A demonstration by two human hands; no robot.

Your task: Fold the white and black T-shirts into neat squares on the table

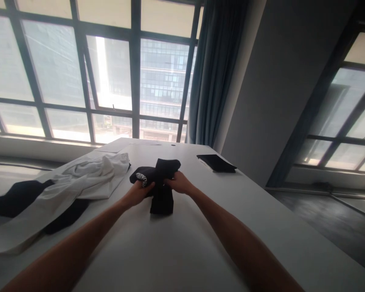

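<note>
Between my hands, over the middle of the white table (134,251), is a bundled black garment (162,198) with a patch of black-and-white print on its left part. One end of the cloth hangs down toward me, and another part sticks up at the top. My left hand (138,192) grips the bundle from the left, thumb on top, just below the printed patch. On the other side, my right hand (179,182) is closed on the dark cloth. How the garment is folded inside the bundle is hard to make out.
White and black clothes (91,174) lie in a loose heap on the left, partly over the table's edge. A folded black cloth (217,163) lies near the right edge. Beyond the table are windows (164,81), a dark curtain (209,73) and a grey pillar (270,81).
</note>
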